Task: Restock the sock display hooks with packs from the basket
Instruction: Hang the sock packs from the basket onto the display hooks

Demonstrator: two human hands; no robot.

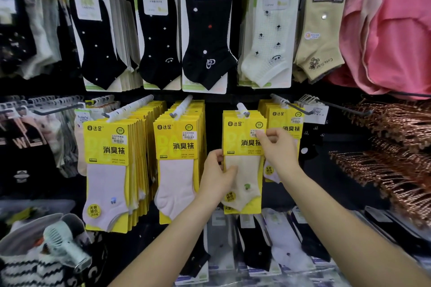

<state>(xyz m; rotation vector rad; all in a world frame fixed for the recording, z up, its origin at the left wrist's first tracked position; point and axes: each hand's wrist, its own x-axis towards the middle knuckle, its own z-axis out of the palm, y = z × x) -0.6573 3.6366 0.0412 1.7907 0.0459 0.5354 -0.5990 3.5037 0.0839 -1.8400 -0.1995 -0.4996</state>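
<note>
Yellow-carded sock pack appears to be hung at the front of its hook. The left hand pinches its edge at 9 o'clock, thumb on the sock; the right hand pinches the card at 2 o'clock. Few packs sit behind it, while the stacks at 9 o'clock look fuller, so restocking probably remains. I cannot make out a basket.

Left grip: bare forearm raised from below, thumb and fingers curled in a pinch. Right grip: forearm extended higher, fingertips pinched.
</note>
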